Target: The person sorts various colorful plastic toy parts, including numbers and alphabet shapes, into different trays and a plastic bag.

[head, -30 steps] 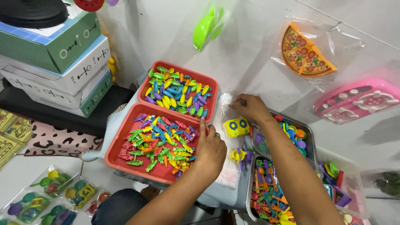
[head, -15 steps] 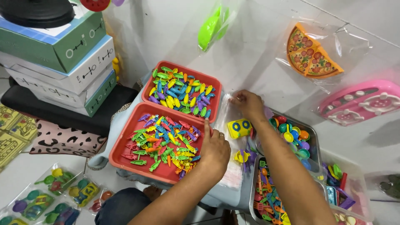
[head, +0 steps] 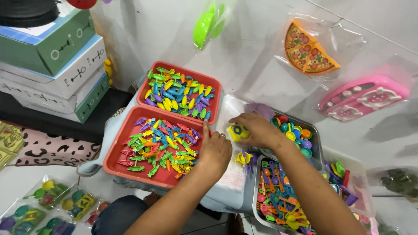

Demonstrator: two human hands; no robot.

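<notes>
My left hand (head: 214, 150) rests at the right edge of the near red tray (head: 116, 162), which is full of small, mixed-colour plastic toy pieces; whether it holds a piece is hidden. My right hand (head: 257, 129) lies over a small yellow toy (head: 237, 132) with a blue wheel, fingers curled on it, on a clear plastic bag (head: 230, 111) on the table. More little yellow pieces (head: 241, 157) lie just below it. A second red tray (head: 216, 89) behind holds small fish-shaped pieces.
Two metal trays on the right hold toy balls (head: 316, 143) and toy utensils (head: 257, 196). Bagged toys lie on the floor: a pizza (head: 308, 50), a pink stove (head: 365, 96), a green piece (head: 208, 24). Stacked boxes (head: 61, 65) stand at left, and small toy packets (head: 48, 204) lie at lower left.
My right hand has slid from the bag's upper edge down onto the yellow toy. My left hand stays at the near tray's edge. The view has shifted slightly.
</notes>
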